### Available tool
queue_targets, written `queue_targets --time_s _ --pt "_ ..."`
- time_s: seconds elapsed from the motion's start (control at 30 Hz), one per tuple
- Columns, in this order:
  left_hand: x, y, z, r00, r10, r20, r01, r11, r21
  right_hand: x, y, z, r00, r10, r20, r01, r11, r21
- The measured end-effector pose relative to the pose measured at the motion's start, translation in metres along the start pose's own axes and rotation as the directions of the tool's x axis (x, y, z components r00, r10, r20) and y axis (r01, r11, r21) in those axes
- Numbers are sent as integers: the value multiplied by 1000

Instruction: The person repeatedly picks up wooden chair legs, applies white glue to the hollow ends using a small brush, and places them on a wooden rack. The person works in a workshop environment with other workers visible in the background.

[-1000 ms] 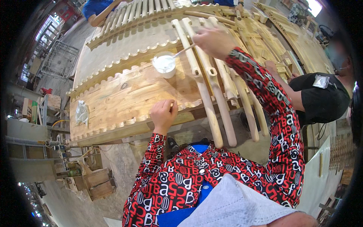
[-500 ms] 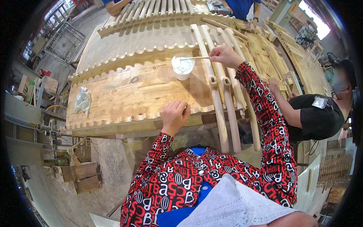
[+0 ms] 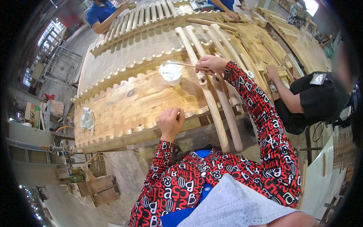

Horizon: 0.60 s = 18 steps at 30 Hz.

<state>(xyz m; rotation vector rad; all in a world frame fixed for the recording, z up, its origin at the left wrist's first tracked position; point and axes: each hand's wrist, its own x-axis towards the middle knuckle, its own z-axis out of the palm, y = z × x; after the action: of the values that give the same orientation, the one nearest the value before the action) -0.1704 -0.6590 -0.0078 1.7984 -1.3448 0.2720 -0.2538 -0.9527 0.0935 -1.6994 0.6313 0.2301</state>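
Observation:
My right hand [image 3: 212, 64] pinches a thin wooden stick [image 3: 185, 64], held nearly level, with a white-coated tip over a white plastic cup [image 3: 174, 81]. White paste lines the inside of the cup, which stands upright on the wooden tabletop [image 3: 128, 100]. Just right of the cup lie long round wooden poles [image 3: 213, 109], with holes bored in their sides and their near ends jutting past the table edge. My left hand [image 3: 171, 123] rests curled at the near edge, by a scalloped wooden strip [image 3: 141, 126]; the inside of its fingers is hidden.
A crumpled white plastic bag [image 3: 87, 120] lies at the left of the table. Beyond, several slats [image 3: 140, 19] rest across another scalloped rail. One person in black [image 3: 306, 100] works close on my right; others in blue [image 3: 100, 16] are across the table.
The stick has tilted, its tip now lifted near the cup's upper rim instead of dipped inside. The whole view has shifted a little. My left hand stays at the table edge.

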Motion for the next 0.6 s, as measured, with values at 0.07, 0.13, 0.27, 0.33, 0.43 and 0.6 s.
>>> queue_targets --time_s 0.07,0.13,0.27,0.33,0.43,0.6 --pt "0 2 1 1000 -19 5 19 1000 10 6 2 2 984 -168 -53 158 975 -154" --pt "-1 3 2 999 -41 15 41 999 7 9 1 7 919 -363 -152 279 873 -400" --pt "-1 1 9 1000 -26 1 26 999 24 -14 10 -7 825 -501 -260 333 804 -492" --pt "-2 2 11 1000 -20 -5 20 1000 16 -52 26 -29 785 -563 -258 393 775 -495" --pt "-2 3 9 999 -21 31 21 1000 10 -137 56 -58 757 -545 -362 276 767 -579" --pt "-2 1 12 1000 4 0 -4 999 34 -216 107 -68 799 -173 -576 -64 927 -368"
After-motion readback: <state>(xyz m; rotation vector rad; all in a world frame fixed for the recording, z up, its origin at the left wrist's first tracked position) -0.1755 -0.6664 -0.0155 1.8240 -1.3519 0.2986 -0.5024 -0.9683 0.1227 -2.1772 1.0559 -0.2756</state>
